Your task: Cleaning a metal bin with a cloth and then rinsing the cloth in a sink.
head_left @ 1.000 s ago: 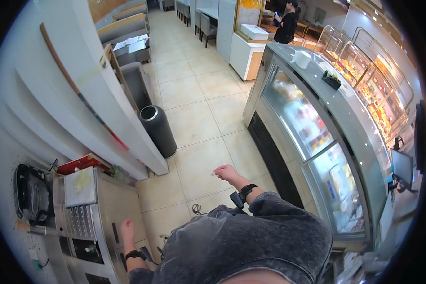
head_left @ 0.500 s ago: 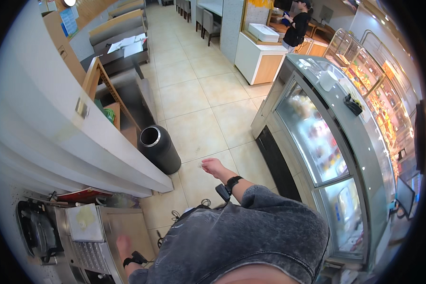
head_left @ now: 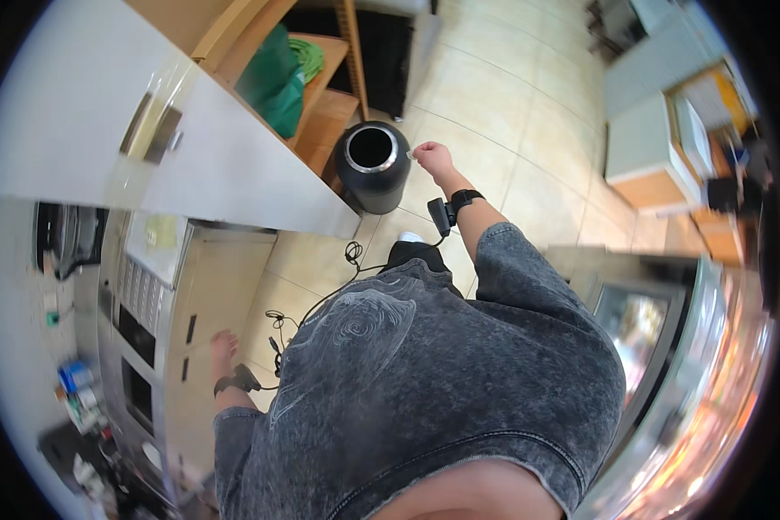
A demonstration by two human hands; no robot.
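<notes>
Right hand [head_left: 433, 159] stretched out far ahead over the tiled floor [head_left: 494, 113], fingers curled together and pinching a small pale scrap [head_left: 415, 152] at the fingertips, just to the right of the open mouth of a black round bin [head_left: 372, 166] with a metal rim. Black wristband [head_left: 462, 198] on that wrist, with a small dark device hanging just beside it. Bin standing on the floor against the near end of a wooden shelf unit [head_left: 325, 95] holding green bundles [head_left: 273, 74]. Left hand [head_left: 224, 345] low on the left, held loosely beside the front of a steel counter cabinet [head_left: 204, 295], fingers slightly bent and holding nothing visible; whether touching the cabinet, cannot tell. Dark band on that wrist too. Black cable [head_left: 321, 290] trailing across the floor between cabinet and body. Glass display case [head_left: 659, 347] to the right, blurred. White cabinet [head_left: 646, 143] far right.
</notes>
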